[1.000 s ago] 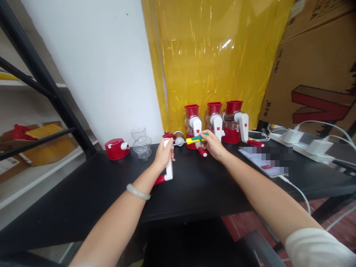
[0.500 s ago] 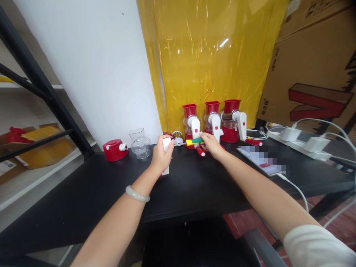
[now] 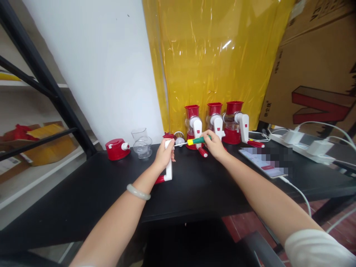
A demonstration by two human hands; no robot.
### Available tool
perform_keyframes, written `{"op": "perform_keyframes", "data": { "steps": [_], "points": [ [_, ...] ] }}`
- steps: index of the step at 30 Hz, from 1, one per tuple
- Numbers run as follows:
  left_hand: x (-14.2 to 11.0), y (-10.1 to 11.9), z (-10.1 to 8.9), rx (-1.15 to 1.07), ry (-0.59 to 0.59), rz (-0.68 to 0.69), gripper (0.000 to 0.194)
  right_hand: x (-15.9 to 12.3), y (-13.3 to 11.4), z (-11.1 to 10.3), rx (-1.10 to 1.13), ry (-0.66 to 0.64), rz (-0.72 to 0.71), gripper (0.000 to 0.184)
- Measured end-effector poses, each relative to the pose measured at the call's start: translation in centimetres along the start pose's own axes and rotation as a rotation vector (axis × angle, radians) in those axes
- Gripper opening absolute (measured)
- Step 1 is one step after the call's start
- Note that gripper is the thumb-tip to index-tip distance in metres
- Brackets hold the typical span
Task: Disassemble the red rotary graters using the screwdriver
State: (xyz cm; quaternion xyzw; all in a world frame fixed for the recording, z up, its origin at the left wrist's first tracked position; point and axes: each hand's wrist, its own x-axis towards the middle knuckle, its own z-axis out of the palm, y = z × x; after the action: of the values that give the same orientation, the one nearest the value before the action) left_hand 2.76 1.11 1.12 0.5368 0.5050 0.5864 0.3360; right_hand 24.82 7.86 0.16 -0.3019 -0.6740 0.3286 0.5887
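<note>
My left hand is closed around a white crank handle, whose red grip points left at its lower end. In my right hand is a screwdriver with a green and yellow handle. Its metal shaft reaches left to the upper end of the crank handle, beside my left fingers; where the tip sits is hidden. Behind the hands lie a metal grater drum and a red part, partly covered.
Three red and white rotary graters stand along the back of the black table. To the left are a red base and a clear plastic housing. At right lie a tablet with its cable and a power strip.
The crank handle has turned so that its arm and red grip now show more below my left hand. My right hand has shifted slightly, and the green handle shows more.
</note>
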Motion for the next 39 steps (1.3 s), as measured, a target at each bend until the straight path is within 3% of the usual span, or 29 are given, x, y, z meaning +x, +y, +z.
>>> {"op": "perform_keyframes", "data": {
  "steps": [4, 7, 11, 15, 20, 29, 39],
  "points": [
    [-0.2, 0.2, 0.3, -0.085, -0.029, -0.106, 0.032, 0.0, -0.1, 0.1, 0.026, 0.018, -0.009, 0.027],
    [-0.2, 0.1, 0.4, -0.083, -0.016, -0.081, 0.033, 0.1, 0.1, 0.4, 0.143, 0.045, 0.063, 0.032],
    [-0.2, -0.2, 0.1, 0.032, 0.036, 0.095, 0.033, 0.2, 0.0, 0.6, 0.184, 0.028, 0.142, 0.043],
    [-0.9, 0.0, -0.4, 0.273, 0.059, 0.304, 0.033, 0.3, -0.6, 0.3, 0.075, 0.006, 0.212, 0.059],
    [-1.7, 0.5, -0.6, 0.401, 0.043, 0.441, 0.03, 0.5, -0.8, 0.3, 0.011, -0.007, 0.292, 0.06],
    [-1.2, 0.0, -0.5, 0.295, 0.065, 0.358, 0.034, 0.5, 0.2, 0.5, 0.25, -0.086, 0.294, 0.053],
    [-0.3, -0.3, 0.1, 0.091, 0.059, 0.165, 0.033, 0.5, 0.9, 0.7, 0.357, -0.045, 0.206, 0.046]
  ]
}}
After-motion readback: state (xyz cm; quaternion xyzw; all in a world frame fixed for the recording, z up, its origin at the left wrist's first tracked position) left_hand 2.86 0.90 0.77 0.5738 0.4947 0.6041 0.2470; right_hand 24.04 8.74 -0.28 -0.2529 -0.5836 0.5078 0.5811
